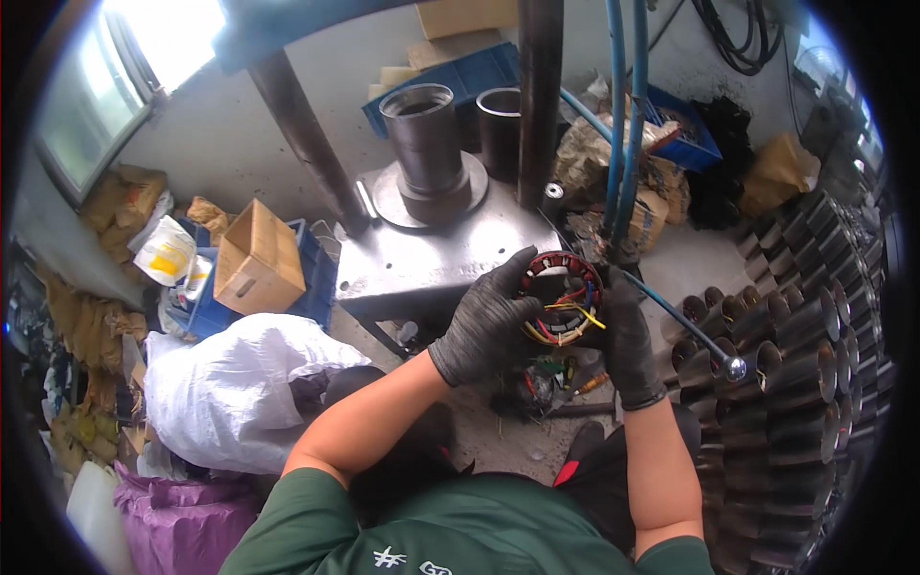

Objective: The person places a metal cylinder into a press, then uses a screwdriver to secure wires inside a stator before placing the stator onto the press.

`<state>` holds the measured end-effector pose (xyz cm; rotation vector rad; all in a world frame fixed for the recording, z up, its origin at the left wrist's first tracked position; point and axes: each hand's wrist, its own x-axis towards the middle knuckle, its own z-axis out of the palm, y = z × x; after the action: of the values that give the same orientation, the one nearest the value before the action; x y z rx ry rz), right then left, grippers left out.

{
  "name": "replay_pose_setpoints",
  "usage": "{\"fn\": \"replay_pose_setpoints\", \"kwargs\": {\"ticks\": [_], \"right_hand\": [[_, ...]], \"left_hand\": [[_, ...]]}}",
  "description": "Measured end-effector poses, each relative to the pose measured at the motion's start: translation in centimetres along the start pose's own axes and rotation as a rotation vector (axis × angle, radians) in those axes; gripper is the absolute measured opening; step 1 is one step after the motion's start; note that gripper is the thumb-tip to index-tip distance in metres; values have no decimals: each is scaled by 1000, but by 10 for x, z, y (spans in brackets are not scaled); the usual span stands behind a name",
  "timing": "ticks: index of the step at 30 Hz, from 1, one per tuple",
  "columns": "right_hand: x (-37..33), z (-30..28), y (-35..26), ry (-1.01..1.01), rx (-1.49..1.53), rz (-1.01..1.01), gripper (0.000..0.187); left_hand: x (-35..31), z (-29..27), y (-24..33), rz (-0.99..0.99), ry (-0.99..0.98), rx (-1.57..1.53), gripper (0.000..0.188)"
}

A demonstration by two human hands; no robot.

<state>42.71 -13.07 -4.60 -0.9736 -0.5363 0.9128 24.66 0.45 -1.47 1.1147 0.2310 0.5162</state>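
Observation:
A ring-shaped motor stator (575, 332) with red windings and loose yellow, blue and red wires is held up in front of me, just off the near right corner of the press table. My left hand (487, 321), in a dark grey glove, grips its left side, with the thumb in front and the index finger along the top rim. On the opposite side, my right hand (632, 340), gloved alike, closes on the ring's right edge; its fingertips are partly hidden.
A steel cylinder (426, 144) stands on a round flange on the metal press table (431, 264) between dark posts. A ball-ended lever (734, 369) sticks out at right, above stacked metal tubes (795, 355). At left are a cardboard box (259, 257) and a white sack (230, 393).

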Motion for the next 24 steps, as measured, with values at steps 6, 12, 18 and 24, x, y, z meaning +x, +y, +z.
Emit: {"fn": "replay_pose_setpoints", "kwargs": {"ticks": [6,12,18,24], "right_hand": [[4,-5,-8,25,26,31,36],[-5,17,-3,-132,-4,42,25],[-4,21,-5,-87,24,203,29],[-9,21,-7,-137,-21,231,36]], "left_hand": [[48,-52,74,731,185,743,36],[112,-93,184,796,585,1446,51],[151,-135,221,441,655,1439,66],[166,-163,222,303,566,1293,53]]}}
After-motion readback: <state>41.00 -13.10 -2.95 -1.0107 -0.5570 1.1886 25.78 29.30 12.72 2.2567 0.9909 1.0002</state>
